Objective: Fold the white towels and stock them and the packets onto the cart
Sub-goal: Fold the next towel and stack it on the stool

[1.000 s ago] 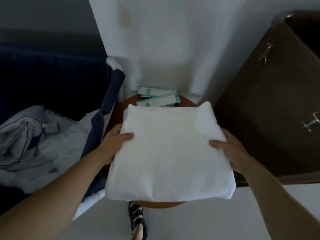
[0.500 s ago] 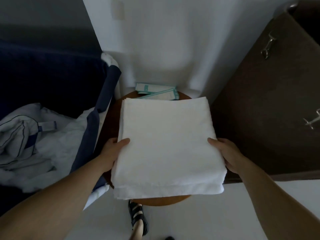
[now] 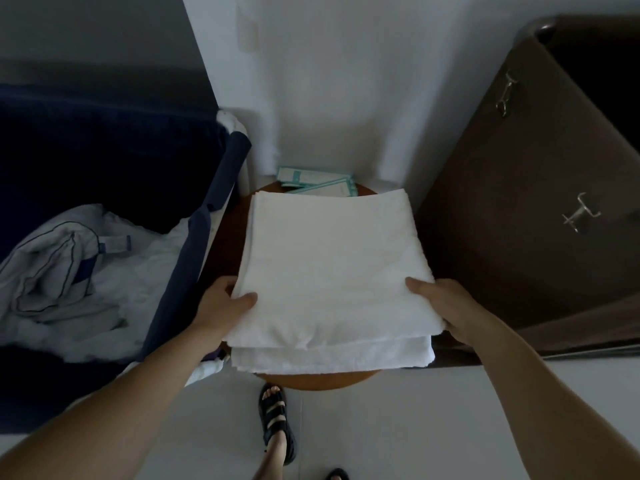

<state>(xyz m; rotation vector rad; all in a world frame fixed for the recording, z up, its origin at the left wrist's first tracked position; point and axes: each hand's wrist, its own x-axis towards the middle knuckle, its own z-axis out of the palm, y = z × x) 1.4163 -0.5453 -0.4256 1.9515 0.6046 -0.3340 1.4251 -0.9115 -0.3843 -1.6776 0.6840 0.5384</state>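
Observation:
A folded white towel (image 3: 329, 268) lies over a second folded white towel (image 3: 332, 355) on a round brown wooden table (image 3: 322, 388). My left hand (image 3: 221, 306) grips the top towel's left near edge, thumb on top. My right hand (image 3: 446, 306) grips its right near edge the same way. Behind the towels, at the table's far rim, lie white and teal packets (image 3: 315, 180), partly hidden by the towel.
A navy and white fabric cart or hamper (image 3: 194, 244) with crumpled white linen (image 3: 69, 271) stands at the left. A dark brown cabinet (image 3: 519, 202) with metal handles is at the right. White wall behind, pale floor below, my sandalled foot (image 3: 275, 420) under the table.
The towel I hold has come down and forward onto the lower towel, and both hands have slid toward its near corners.

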